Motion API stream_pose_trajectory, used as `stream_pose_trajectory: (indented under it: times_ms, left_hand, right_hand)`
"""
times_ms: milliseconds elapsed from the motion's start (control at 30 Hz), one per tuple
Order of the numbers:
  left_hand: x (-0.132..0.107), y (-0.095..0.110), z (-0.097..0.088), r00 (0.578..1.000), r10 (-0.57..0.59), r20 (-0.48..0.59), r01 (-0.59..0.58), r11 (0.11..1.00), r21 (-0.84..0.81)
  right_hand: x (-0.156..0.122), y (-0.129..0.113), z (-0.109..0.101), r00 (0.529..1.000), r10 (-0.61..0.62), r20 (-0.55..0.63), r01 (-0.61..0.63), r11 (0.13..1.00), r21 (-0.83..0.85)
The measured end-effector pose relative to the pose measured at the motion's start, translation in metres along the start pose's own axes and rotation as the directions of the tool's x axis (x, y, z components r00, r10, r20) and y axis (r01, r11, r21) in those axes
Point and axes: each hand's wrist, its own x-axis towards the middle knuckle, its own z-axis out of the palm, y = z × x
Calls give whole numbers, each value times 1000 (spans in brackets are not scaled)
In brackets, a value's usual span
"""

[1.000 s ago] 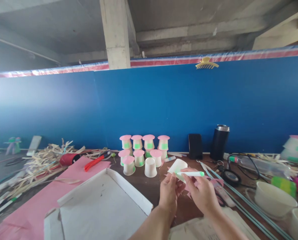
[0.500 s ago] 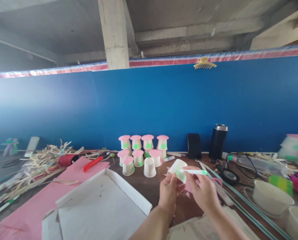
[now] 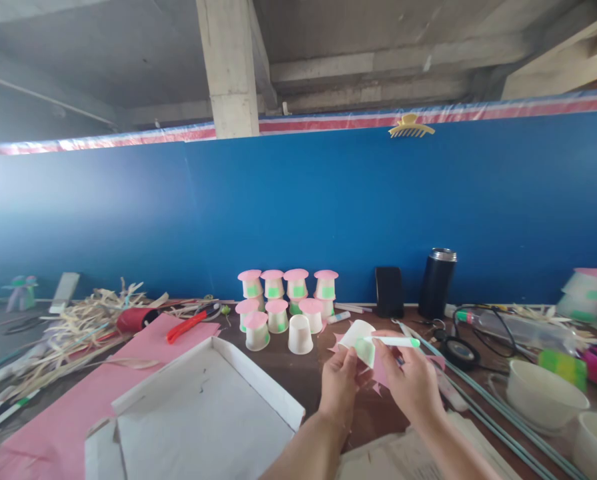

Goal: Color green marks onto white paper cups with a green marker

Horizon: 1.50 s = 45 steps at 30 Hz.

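A white paper cup (image 3: 357, 332), tilted on its side, is gripped by my left hand (image 3: 339, 383). Green colour shows on the cup's side near my thumb. My right hand (image 3: 414, 380) pinches a white marker with a green end (image 3: 398, 341), its tip against the green patch. Just left of my hands a plain white cup (image 3: 299, 335) stands upside down. Behind it several upturned cups with pink paper discs on top (image 3: 296, 285) and green patches stand in rows, some stacked.
Pink paper scraps (image 3: 379, 370) lie under my hands. A white box lid (image 3: 203, 407) and pink sheets (image 3: 143, 347) with a red cutter knife (image 3: 188, 327) lie left. A black flask (image 3: 437, 283), a phone-like black object (image 3: 389, 292), blue-green rods (image 3: 498, 403) and tubs (image 3: 545, 393) stand or lie right.
The marker and my right hand have shifted slightly right and down. The green patch on the cup looks slightly larger. My left hand still holds the cup.
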Motion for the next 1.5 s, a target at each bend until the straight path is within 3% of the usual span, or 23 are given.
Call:
stream_pose_trajectory:
  times_ms: [200,400,567,733,900,1067,1267,1433,1500]
  left_hand:
    - [1,0,0,999,7,-38,-7,1000,6]
    - [0,0,-1,1000,-8,6,9,1000,-24]
    - [-1,1,-2,999,-2,-44,-2,996,-91]
    - [0,-1,-2,1000,-22,-13,20,993,-115]
    - [2,-1,-4,999,-9,-46,0,983,-184]
    - [1,-2,-4,999,-25,-24,21,984,-178]
    - [2,-1,-4,997,-13,-70,-2,978,-210]
    - [2,0,-4,999,-22,-46,11,977,-212]
    - [2,0,-4,999,-20,-48,10,977,-212]
  right_hand:
    - [-1,-1,-1,994,-29,102,24,999,49]
    - [-2,3,0,1000,-18,-7,17,999,-38]
    - [-4,2,4,988,-83,133,77,996,49]
    - [-4,4,5,998,-62,11,63,998,-29]
    - [-5,1,6,978,-148,148,146,989,25]
    - [-4,2,4,994,-104,19,105,994,-39]
    - [-6,2,7,978,-153,141,154,988,8]
    - [-6,4,7,994,-114,8,114,993,-30]
    - [-6,4,6,994,-104,21,104,995,-12]
